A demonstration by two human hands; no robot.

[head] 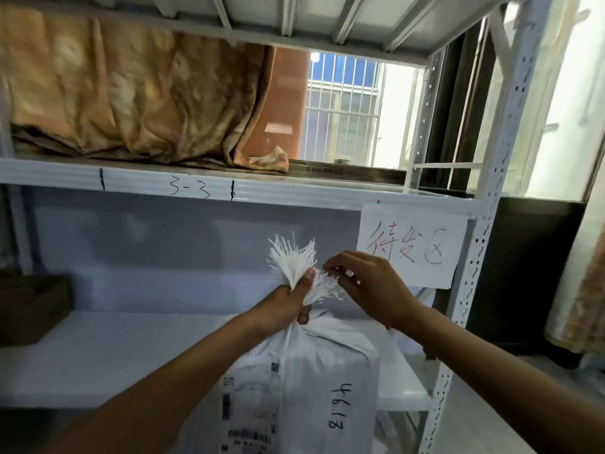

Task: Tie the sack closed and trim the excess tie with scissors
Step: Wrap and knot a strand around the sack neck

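Below the sign [412,247], our left hand [291,306] grips the sack [327,371] at its gathered neck; our right hand [370,283] pinches the frayed mouth. We should squeeze that neck tight before tying.

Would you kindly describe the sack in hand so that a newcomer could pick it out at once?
Find the white metal shelving rack with the red-lettered paper sign on its beam. Below-left of that sign stands a white woven sack, its neck gripped by the left hand. Only it has a frayed top and a barcoded label.
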